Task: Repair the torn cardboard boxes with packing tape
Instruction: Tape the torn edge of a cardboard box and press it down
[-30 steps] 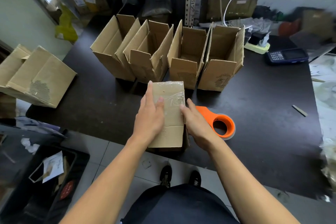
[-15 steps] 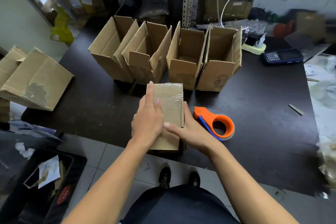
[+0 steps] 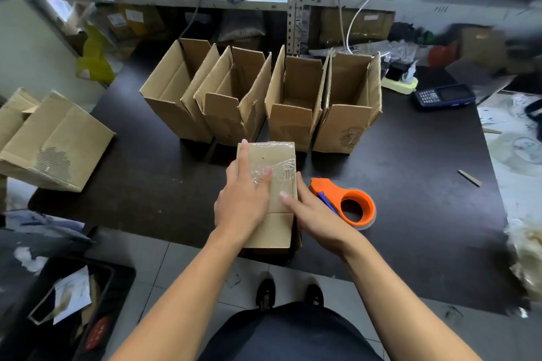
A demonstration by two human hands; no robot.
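A small closed cardboard box [image 3: 275, 161] stands at the near edge of the dark table, its top covered with shiny clear tape. My left hand [image 3: 243, 199] lies flat on the box's top left, fingers straight and pressing the tape. My right hand [image 3: 311, 208] is at the box's right side, thumb on top and fingers down along the side. An orange tape dispenser [image 3: 349, 202] lies on the table just right of my right hand.
Several open cardboard boxes [image 3: 293, 102] stand in a row behind the taped one. Another box [image 3: 55, 141] lies on its side at the table's left edge. A dark handset [image 3: 443, 95] sits far right. A black bin [image 3: 67, 308] is on the floor lower left.
My right hand slid from the box's top down to its right side, thumb now over the top edge. My left hand stayed pressed on the tape. The dispenser has not moved.
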